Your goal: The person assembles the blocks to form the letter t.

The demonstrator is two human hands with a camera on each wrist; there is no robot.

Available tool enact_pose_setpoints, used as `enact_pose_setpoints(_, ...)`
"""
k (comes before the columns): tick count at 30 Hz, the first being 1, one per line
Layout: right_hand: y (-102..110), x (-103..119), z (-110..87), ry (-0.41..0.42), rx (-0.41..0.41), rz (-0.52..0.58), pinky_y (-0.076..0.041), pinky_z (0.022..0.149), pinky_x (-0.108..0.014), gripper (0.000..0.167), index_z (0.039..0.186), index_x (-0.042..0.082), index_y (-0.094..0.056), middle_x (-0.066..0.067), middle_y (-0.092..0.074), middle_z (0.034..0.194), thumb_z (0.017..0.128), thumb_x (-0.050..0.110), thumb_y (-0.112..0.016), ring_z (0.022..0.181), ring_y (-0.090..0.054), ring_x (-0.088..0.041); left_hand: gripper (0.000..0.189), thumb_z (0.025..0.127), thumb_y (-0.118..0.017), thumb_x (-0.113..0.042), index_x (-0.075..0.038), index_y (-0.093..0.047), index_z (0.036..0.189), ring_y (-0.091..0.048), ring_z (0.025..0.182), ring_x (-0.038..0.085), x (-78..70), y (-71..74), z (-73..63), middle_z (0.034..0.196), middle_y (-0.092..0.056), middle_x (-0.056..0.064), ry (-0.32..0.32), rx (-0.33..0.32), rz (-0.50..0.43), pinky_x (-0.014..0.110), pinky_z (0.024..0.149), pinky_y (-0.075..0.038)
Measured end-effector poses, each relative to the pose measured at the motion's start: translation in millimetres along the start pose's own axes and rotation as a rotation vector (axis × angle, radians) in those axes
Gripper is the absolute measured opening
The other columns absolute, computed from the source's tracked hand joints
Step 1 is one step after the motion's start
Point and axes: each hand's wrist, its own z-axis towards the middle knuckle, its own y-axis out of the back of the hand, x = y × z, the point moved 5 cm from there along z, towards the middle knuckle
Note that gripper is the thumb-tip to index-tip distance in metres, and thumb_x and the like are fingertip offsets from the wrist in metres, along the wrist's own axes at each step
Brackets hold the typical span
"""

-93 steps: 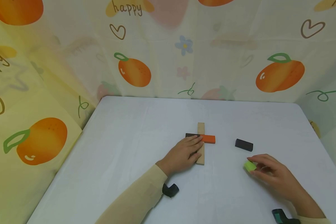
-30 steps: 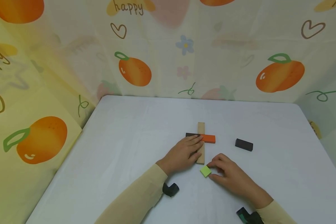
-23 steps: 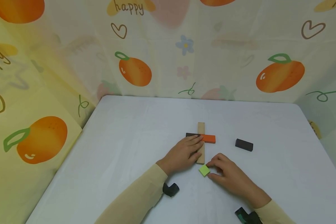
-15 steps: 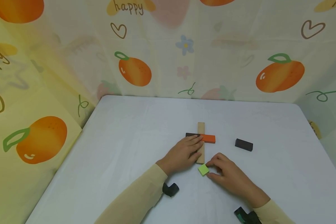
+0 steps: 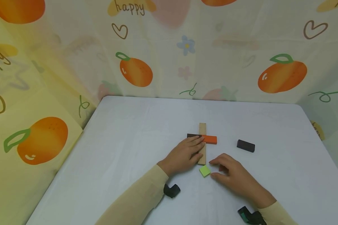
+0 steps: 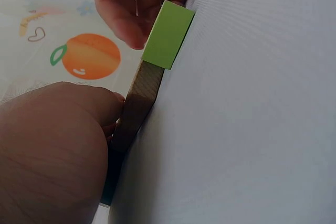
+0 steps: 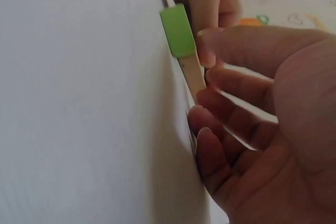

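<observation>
My left hand [image 5: 183, 154] rests with extended fingers over a cross-shaped layout of blocks, hiding part of it. Showing around it are a dark block [image 5: 192, 135], an orange block [image 5: 211, 139] and pale wooden pieces at the far end [image 5: 202, 128] and near end [image 5: 202, 156]. A lime-green block [image 5: 205, 171] sits turned like a diamond right at the near wooden end. Beside it my right hand [image 5: 238, 175] has thumb and index finger spread apart, with nothing between them. In the left wrist view, the green block [image 6: 168, 35] lines up against the wooden block [image 6: 140, 95].
A separate black block [image 5: 245, 145] lies to the right on the white tabletop [image 5: 135, 131]. Behind the table hangs a cloth printed with oranges [image 5: 136, 72]. Dark straps with mounts [image 5: 171, 190] are on both wrists.
The right hand brought the green block leftward from near the black block to the wooden end, then let go and drew slightly back. The left hand stayed in place.
</observation>
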Motion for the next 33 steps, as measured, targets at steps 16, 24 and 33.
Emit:
enact_pose_setpoints(16, 42, -17, -4.2, -0.016, -0.147, 0.109, -0.058, 0.084, -0.021, 0.049, 0.145, 0.003, -0.064, -0.008, -0.07, 0.125, 0.098, 0.001, -0.08, 0.11, -0.064, -0.02, 0.054, 0.116, -0.057, -0.034, -0.009, -0.05, 0.163, -0.028, 0.161, 0.018, -1.2, -0.8, 0.2, 0.172, -0.039, 0.002, 0.01, 0.012, 0.003, 0.029, 0.13, -0.015)
enact_pose_setpoints(24, 63, -31, -9.5, -0.03, -0.203, 0.171, -0.053, 0.09, -0.015, 0.052, 0.152, 0.002, -0.057, -0.017, -0.066, 0.131, 0.102, -0.004, -0.072, 0.117, -0.059, -0.018, 0.053, 0.116, -0.056, -0.032, -0.007, -0.05, 0.163, -0.029, 0.161, 0.02, -2.0, -0.3, -0.1, 0.171, -0.04, 0.005, 0.007, 0.014, 0.009, 0.03, 0.13, -0.015)
enact_pose_setpoints(33, 82, -47, -16.3, -0.069, -0.285, 0.155, -0.05, 0.091, -0.012, 0.06, 0.155, 0.0, -0.054, -0.021, -0.062, 0.136, 0.1, -0.006, -0.074, 0.123, -0.055, -0.014, 0.054, 0.116, -0.057, -0.031, -0.006, -0.049, 0.163, -0.029, 0.161, 0.021, -2.0, -1.2, 0.5, 0.171, -0.04, 0.006, 0.004, 0.013, 0.006, 0.031, 0.13, -0.015)
